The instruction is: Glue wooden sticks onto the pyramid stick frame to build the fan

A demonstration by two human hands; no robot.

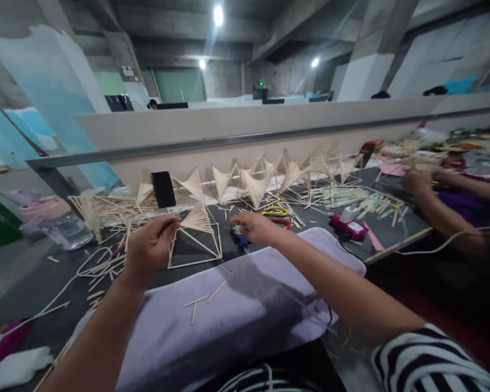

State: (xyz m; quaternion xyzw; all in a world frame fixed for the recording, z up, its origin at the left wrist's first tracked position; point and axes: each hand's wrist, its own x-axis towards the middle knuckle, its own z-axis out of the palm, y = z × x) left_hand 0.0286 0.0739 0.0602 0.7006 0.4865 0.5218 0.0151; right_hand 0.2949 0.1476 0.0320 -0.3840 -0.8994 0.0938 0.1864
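Note:
My left hand [150,245] is closed in a pinch at the upper left of a wooden stick frame [194,265]. A fan of thin sticks [198,219] rises from the frame in a twisted sheet, and the fingertips touch its left end. To the right of the frame, my right hand [255,227] hangs with its fingers drawn together; what they pinch, if anything, is too small to tell. Just under those fingers is a small blue tool [242,240], perhaps a glue gun; whether the hand touches it is unclear. Loose short sticks [201,300] lie on the lilac mat [237,321] in front.
Several finished stick fans [255,188] line the back of the dark table, near a black phone [163,189]. Yellow-handled [275,210] and red-handled tools, a magenta packet [349,226] and a clear plastic jar [68,231] stand around. Another person's hands [418,182] work at the right.

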